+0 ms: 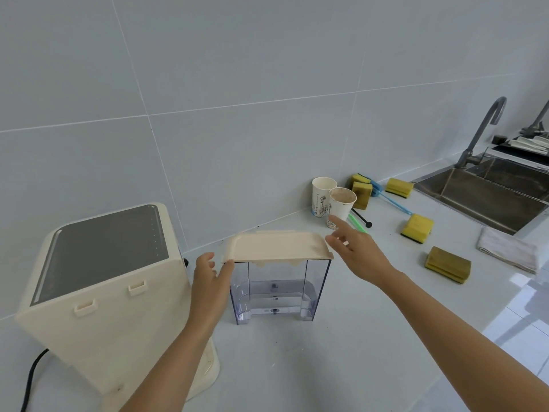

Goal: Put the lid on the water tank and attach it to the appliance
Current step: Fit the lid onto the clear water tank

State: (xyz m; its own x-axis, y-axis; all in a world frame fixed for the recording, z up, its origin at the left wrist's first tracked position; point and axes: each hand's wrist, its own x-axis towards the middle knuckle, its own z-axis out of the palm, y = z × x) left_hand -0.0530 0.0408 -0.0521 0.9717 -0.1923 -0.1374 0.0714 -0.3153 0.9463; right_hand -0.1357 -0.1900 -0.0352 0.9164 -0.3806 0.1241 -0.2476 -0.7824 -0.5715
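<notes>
A clear plastic water tank [279, 289] stands upright on the white counter, right of the cream appliance [113, 292]. A cream lid [277, 246] lies across the tank's top, hanging slightly over its edges. My left hand [209, 281] is at the lid's left end, thumb touching its corner, fingers spread. My right hand [355, 251] is at the lid's right end with fingers spread, fingertips touching or just off the rim. The appliance's rear face with two small clips [86, 307] faces me.
Two paper cups [332, 203] stand by the wall behind the tank. Several yellow sponges [417, 228] and a blue brush [392, 200] lie to the right. A folded cloth [508, 252] lies beside the steel sink [487, 200]. A black cord [31, 379] trails from the appliance.
</notes>
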